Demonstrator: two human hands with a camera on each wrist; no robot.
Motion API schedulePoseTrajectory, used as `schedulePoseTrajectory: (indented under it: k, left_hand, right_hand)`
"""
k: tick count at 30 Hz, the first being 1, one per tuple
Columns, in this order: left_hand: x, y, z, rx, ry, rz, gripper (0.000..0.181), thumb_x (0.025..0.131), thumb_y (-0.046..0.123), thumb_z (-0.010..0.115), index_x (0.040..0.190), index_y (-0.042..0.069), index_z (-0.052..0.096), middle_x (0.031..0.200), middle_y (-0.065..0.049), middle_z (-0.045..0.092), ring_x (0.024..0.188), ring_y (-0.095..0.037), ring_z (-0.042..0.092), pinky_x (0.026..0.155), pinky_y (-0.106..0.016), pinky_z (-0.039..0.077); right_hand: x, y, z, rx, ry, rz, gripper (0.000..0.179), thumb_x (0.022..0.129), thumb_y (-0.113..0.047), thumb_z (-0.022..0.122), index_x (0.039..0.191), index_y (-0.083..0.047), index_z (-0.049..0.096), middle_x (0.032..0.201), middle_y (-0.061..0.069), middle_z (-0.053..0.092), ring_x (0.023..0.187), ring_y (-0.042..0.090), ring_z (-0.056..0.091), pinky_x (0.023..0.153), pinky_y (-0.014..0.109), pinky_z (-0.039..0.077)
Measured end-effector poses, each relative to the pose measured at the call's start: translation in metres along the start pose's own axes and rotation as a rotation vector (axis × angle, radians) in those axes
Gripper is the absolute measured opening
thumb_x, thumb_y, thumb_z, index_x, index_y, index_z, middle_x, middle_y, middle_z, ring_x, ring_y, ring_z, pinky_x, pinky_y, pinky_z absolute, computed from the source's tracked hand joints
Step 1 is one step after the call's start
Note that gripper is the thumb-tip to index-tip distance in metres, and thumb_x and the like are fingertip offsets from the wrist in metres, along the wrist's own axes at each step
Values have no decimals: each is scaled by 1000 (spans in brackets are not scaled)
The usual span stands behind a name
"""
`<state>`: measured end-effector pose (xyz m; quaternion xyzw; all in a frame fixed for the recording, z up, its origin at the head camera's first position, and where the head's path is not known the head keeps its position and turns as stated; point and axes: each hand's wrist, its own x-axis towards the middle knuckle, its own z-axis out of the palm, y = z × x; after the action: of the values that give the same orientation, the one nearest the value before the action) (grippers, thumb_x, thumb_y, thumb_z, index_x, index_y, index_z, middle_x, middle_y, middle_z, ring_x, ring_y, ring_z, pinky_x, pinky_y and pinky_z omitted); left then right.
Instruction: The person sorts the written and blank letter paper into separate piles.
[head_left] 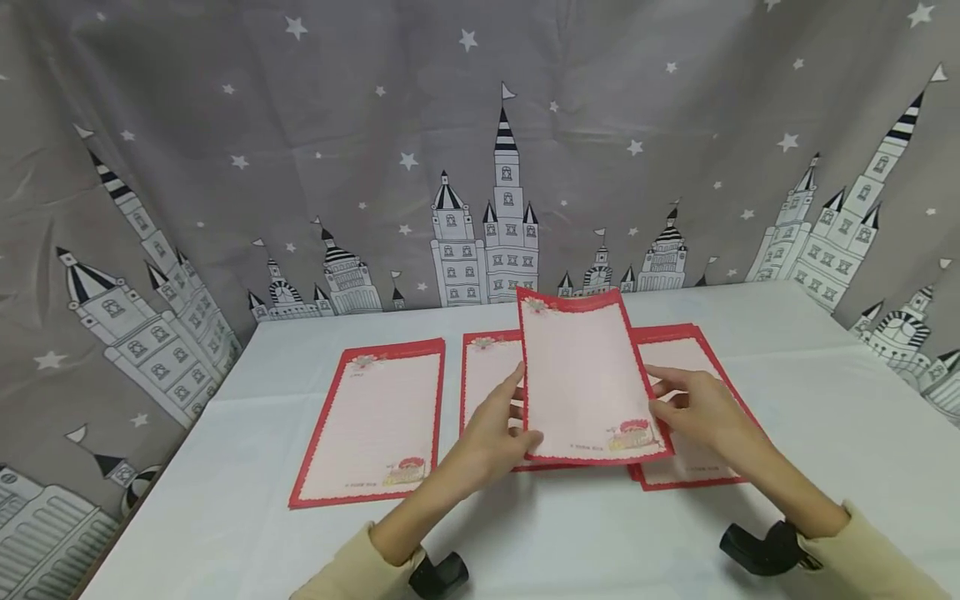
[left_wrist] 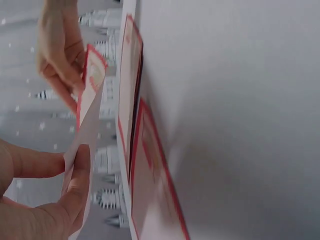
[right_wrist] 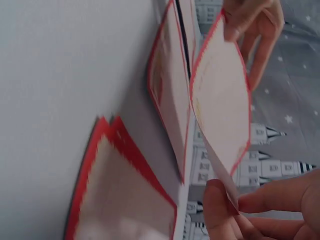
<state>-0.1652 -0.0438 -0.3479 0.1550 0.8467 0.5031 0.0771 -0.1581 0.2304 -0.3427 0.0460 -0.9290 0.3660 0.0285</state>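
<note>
A red-bordered sheet of writing paper (head_left: 581,375) is held up by both hands above the table, its top edge bowed. My left hand (head_left: 491,425) pinches its left edge between thumb and fingers. At the opposite edge, my right hand (head_left: 697,404) pinches the paper with thumb and fingertips. Behind and below the raised sheet, a middle stack of like sheets (head_left: 487,367) is partly hidden. The right stack (head_left: 686,350) lies under my right hand, its sheets slightly out of line. In the right wrist view, thumb and fingers grip the sheet (right_wrist: 220,90) at its near edge.
To the left lies another stack of red-bordered sheets (head_left: 375,425). All rest on a white-covered table (head_left: 225,517). A grey curtain (head_left: 337,125) printed with castles and stars hangs behind and beside it. Black wrist devices (head_left: 761,550) sit on both wrists.
</note>
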Motion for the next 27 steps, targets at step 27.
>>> schedulePoseTrajectory:
  k: [27]
  left_hand:
    - [40, 34, 99, 133, -195, -94, 85, 87, 0, 80, 160, -2, 35, 96, -3, 52, 78, -6, 48, 58, -19, 46]
  right_hand:
    - [5, 57, -70, -262, -123, 137, 50, 89, 1, 65, 131, 25, 53, 104, 36, 64, 82, 36, 57, 61, 37, 53]
